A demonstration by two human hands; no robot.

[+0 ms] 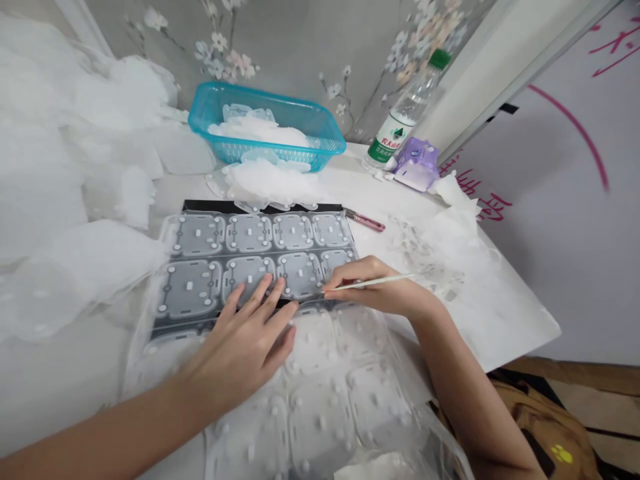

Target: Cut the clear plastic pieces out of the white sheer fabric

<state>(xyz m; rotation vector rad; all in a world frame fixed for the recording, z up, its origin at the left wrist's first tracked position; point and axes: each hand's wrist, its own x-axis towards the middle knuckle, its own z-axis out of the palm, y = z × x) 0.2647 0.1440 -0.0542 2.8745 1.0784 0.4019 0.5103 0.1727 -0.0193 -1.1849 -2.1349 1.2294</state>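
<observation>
Now | pressing my open left hand [243,343] on a translucent moulded plastic sheet [249,233] | right hand [375,288] gripping a thin pale stick [385,281] at sheet's right edge

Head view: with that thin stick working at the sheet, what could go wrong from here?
The thin white stick in the right hand might slip and scratch or tear the translucent moulded plastic sheet. The left hand pressing down could shift the sheet on its flat black backing. Loose white film scraps nearby could possibly snag.
</observation>
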